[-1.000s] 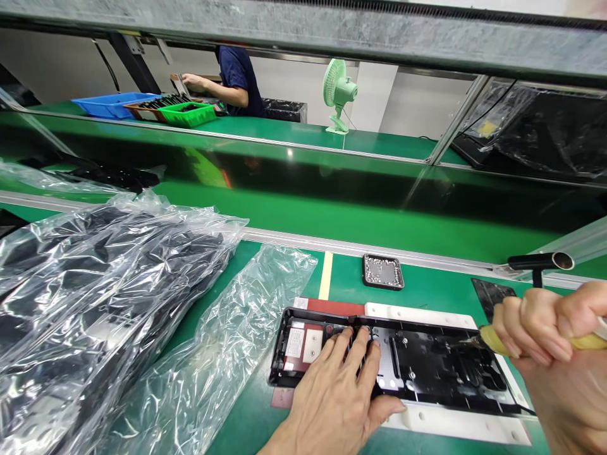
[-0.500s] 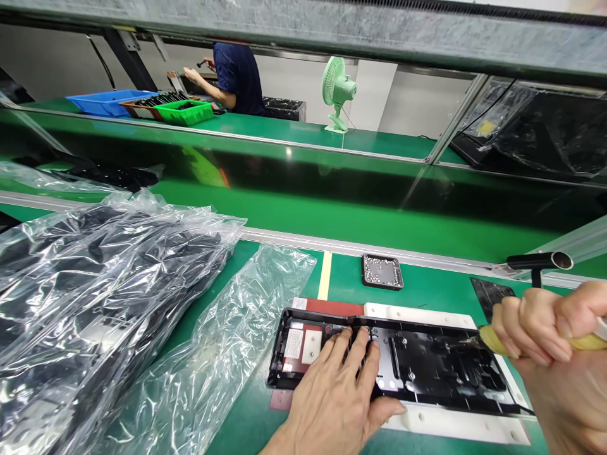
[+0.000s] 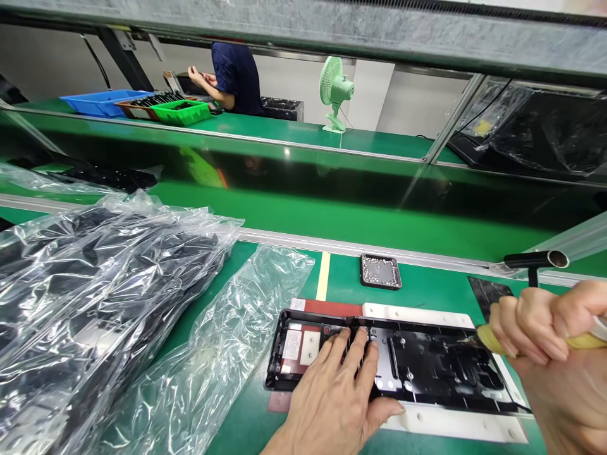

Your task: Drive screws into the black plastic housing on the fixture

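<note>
A long black plastic housing lies open side up in a fixture of white blocks and a red plate. My left hand rests flat on the left half of it, fingers spread and holding nothing. Wrapped in my right hand is a yellow screwdriver, tilted, its thin metal tip reaching down over the right half of the housing. Whether the tip touches a screw is too small to tell. Beyond the housing stands a small black tray of little silver screws.
Black parts in clear plastic bags are heaped on the left, with a crumpled clear bag beside them. A black metal tube juts out at right. Behind the partition are a green fan, bins and a co-worker.
Both hands, the screwdriver and the housing hold nearly the same places; the view has shifted slightly. Behind the partition, the co-worker's hands have come closer together.
</note>
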### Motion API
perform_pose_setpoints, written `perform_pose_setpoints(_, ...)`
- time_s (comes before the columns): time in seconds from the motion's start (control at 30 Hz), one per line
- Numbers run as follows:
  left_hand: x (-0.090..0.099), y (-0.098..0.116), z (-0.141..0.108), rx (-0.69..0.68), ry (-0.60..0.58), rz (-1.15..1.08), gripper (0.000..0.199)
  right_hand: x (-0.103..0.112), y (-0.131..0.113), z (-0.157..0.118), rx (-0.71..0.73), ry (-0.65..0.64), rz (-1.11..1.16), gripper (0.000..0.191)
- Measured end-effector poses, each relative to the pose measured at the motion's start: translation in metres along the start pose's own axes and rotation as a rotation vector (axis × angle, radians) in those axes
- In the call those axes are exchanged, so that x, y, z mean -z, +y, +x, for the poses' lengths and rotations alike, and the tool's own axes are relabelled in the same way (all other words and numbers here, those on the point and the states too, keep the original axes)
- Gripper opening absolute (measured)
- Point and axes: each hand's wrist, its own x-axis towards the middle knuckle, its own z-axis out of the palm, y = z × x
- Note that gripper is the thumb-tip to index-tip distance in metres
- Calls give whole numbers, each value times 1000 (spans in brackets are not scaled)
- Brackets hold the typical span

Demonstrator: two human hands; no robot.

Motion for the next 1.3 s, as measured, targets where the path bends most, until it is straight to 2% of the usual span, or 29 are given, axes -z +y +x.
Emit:
perform_pose_setpoints(0.07,1,0,0,-4,3,6,66,-8,-2,0,34,-23,-84,40)
perform_pose_setpoints(0.2,2,-1,1,-11,1,5,66,-18,-3,0,61,13,-132,45)
perform_pose_setpoints(0.4,2,-1,1,-16,9,3,65,-13,0,-2,88,21,-144,52)
perform_pose_setpoints(0.63,0,-1,0,-11,10,2,66,-15,-2,-3,53,17,-121,46)
perform_pose_setpoints(0.87,1,0,2,-14,15,7,66,-7,0,-3,60,-14,-120,50)
perform_pose_setpoints(1.03,2,-1,2,-18,14,13,66,-17,-3,-1,81,-19,-125,52)
perform_pose_setpoints(1.3,-1,-3,2,-34,44,26,64,-27,-6,0,52,-72,-77,35)
